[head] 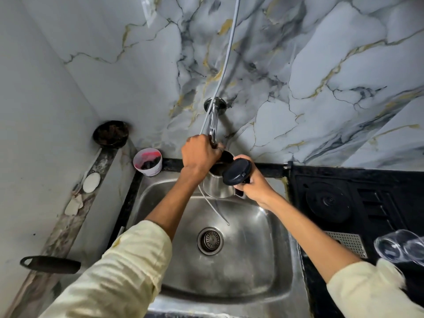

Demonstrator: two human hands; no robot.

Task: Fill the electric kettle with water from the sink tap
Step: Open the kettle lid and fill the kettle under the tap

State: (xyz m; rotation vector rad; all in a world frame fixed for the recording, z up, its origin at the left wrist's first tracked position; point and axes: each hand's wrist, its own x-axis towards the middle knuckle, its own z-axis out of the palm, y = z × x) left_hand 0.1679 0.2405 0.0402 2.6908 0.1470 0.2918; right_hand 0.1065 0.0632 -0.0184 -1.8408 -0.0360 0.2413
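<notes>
Marble-patterned wall panels (pixel 321 76) back a steel sink (pixel 263 260) set in a dark-edged surface (pixel 128 203). Far to the left of the hands lie a black handle (pixel 50 264), a white soap piece (pixel 91 182) and a dark round dish (pixel 110 133); nearer the left hand stands a white tub (pixel 148 164) smeared with red. The left hand (pixel 199 154) is clenched around the tap (pixel 213 125), which projects from the wall, with a thin grey hose (pixel 227 60) running down to the same grip. Directly below that hand, over the sink basin, the electric kettle (pixel 218 189) is held upright with its black lid (pixel 236 171) hinged open. The right hand (pixel 254 187) grasps the kettle's handle. Right of the right hand sit a black kettle base (pixel 328 201) and, nearer the camera, clear glasses (pixel 399 247).
</notes>
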